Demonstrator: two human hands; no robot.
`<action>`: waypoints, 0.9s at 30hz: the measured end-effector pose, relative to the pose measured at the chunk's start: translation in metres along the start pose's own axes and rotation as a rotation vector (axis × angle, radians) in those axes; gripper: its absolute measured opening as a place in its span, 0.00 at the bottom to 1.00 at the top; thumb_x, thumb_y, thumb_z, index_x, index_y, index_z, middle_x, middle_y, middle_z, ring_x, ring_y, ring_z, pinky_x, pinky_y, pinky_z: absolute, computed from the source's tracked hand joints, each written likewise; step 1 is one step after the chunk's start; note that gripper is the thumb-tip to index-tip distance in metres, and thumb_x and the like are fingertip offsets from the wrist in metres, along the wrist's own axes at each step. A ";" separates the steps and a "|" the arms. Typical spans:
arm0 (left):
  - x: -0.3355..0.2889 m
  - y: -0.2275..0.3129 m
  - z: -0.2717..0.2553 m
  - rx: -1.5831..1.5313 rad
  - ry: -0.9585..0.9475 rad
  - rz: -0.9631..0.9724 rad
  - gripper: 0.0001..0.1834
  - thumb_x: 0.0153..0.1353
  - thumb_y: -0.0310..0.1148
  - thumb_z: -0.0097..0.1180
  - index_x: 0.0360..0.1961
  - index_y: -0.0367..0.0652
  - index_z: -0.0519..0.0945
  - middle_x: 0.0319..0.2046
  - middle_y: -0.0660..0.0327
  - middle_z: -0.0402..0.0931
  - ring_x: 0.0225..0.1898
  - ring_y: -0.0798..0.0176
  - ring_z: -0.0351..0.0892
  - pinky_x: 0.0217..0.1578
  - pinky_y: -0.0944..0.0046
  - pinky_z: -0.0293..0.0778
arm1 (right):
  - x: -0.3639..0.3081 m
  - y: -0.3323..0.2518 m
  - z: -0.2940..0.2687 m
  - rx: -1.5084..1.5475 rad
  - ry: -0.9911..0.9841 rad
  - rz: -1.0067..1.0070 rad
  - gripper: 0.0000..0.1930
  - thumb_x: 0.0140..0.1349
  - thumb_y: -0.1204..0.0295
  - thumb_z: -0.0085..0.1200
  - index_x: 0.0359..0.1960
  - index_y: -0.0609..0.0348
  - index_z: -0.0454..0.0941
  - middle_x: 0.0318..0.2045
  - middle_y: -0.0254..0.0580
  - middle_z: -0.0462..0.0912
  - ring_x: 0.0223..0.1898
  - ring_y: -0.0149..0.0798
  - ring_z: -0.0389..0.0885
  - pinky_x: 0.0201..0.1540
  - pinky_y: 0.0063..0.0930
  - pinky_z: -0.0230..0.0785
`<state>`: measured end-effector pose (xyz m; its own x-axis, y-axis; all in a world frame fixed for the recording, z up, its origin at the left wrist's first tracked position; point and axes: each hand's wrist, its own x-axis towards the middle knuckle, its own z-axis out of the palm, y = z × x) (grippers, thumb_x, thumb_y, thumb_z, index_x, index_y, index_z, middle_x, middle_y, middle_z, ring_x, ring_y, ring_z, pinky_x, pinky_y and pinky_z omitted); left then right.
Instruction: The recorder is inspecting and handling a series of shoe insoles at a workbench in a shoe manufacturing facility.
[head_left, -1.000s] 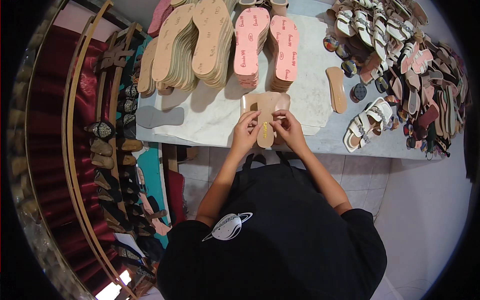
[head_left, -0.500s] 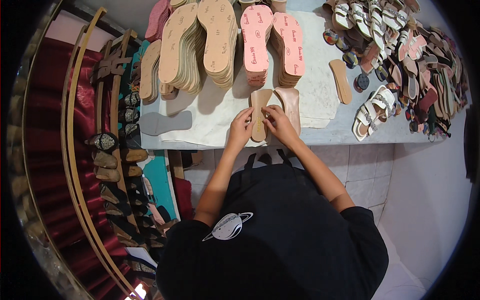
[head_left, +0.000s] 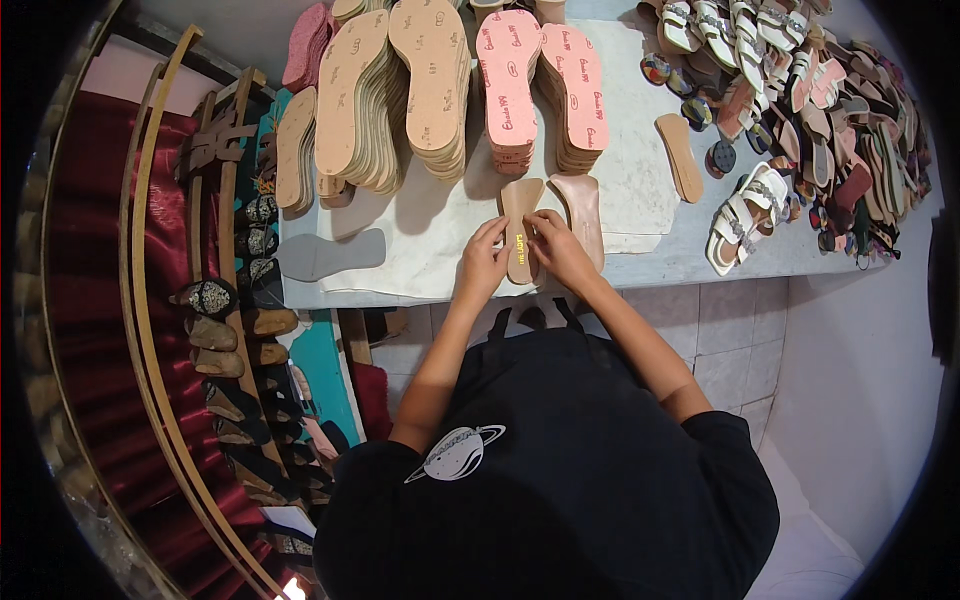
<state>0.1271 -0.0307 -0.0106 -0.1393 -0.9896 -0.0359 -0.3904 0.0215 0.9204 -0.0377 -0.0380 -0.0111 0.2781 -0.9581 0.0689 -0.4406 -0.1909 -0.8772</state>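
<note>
Tabletop (head_left: 640,270) seemingly bears the insole (head_left: 519,228) between left grip (head_left: 486,257) and right grip (head_left: 562,250).

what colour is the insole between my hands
The insole is tan, with yellow lettering toward its near end; the head view shows it.

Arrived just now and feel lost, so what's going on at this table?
A person in black has the left hand and right hand on either side of a tan insole, near the table's front edge. A shinier insole lies to its right. Beyond are tan stacks and pink stacks; a gray sole lies to the left, and white sandals to the right.
</note>
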 end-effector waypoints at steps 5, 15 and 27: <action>-0.002 0.000 0.002 0.015 0.015 0.000 0.24 0.52 0.18 0.53 0.53 0.38 0.70 0.50 0.56 0.69 0.41 0.63 0.73 0.38 0.70 0.77 | 0.000 -0.003 0.000 -0.072 -0.012 -0.014 0.20 0.52 0.82 0.51 0.49 0.66 0.68 0.48 0.52 0.68 0.42 0.52 0.75 0.42 0.35 0.70; -0.001 -0.003 0.004 0.101 0.036 0.028 0.25 0.50 0.17 0.53 0.52 0.35 0.70 0.47 0.56 0.67 0.40 0.62 0.72 0.36 0.70 0.77 | -0.002 -0.007 0.007 -0.102 0.025 -0.017 0.19 0.51 0.82 0.49 0.47 0.70 0.69 0.45 0.54 0.67 0.40 0.56 0.74 0.43 0.39 0.69; -0.003 0.039 0.013 0.627 0.137 0.126 0.23 0.48 0.21 0.55 0.49 0.36 0.73 0.49 0.52 0.66 0.47 0.48 0.67 0.47 0.56 0.68 | -0.012 -0.008 -0.008 -0.440 0.096 -0.075 0.21 0.49 0.73 0.55 0.48 0.61 0.71 0.47 0.46 0.68 0.45 0.47 0.67 0.46 0.38 0.61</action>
<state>0.1006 -0.0254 0.0204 -0.1177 -0.9823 0.1457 -0.8411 0.1766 0.5112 -0.0441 -0.0268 -0.0016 0.2521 -0.9496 0.1864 -0.7487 -0.3134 -0.5841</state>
